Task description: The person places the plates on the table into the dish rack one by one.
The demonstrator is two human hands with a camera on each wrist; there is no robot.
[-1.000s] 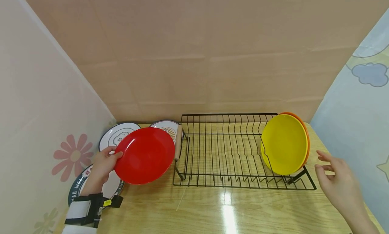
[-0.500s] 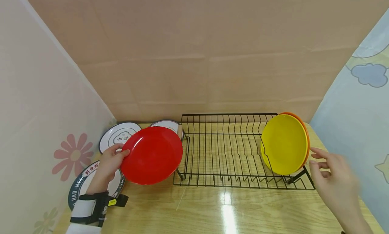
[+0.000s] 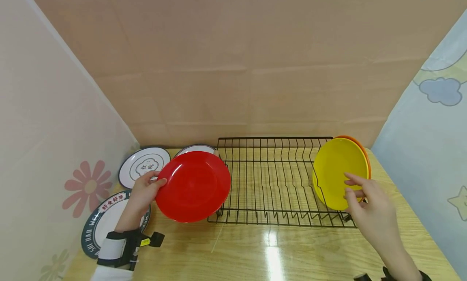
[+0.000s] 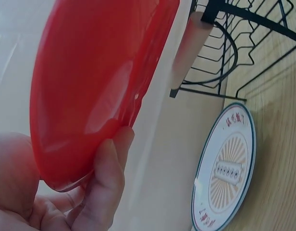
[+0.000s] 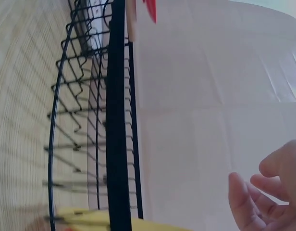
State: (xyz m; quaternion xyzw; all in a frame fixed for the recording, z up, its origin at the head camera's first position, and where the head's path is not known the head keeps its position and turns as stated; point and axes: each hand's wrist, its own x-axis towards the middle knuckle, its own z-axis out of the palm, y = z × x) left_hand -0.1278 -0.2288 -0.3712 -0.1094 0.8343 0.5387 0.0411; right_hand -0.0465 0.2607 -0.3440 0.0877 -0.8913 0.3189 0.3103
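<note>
My left hand (image 3: 146, 190) pinches the left rim of a red plate (image 3: 193, 187), thumb on its face and fingers behind. The plate is held tilted above the table, overlapping the left end of a black wire dish rack (image 3: 271, 183) in the head view. In the left wrist view the red plate (image 4: 90, 82) shows its smooth side, with fingertips (image 4: 109, 166) at its lower edge. At the rack's right end stand a yellow plate (image 3: 337, 167) and an orange plate (image 3: 366, 151) behind it. In front of the yellow plate hovers my right hand (image 3: 373, 210), holding nothing, its fingers loosely bent.
Several white plates lie at the left: one with a dark lettered rim (image 3: 93, 232), a second with a thin rim (image 3: 135, 167), and a third with a sunburst print (image 4: 227, 168). A beige wall (image 3: 233, 70) rises behind the rack.
My left hand has carried the red plate rightward, to the rack's left end. My right hand has moved left from beside the rack to in front of the yellow plate.
</note>
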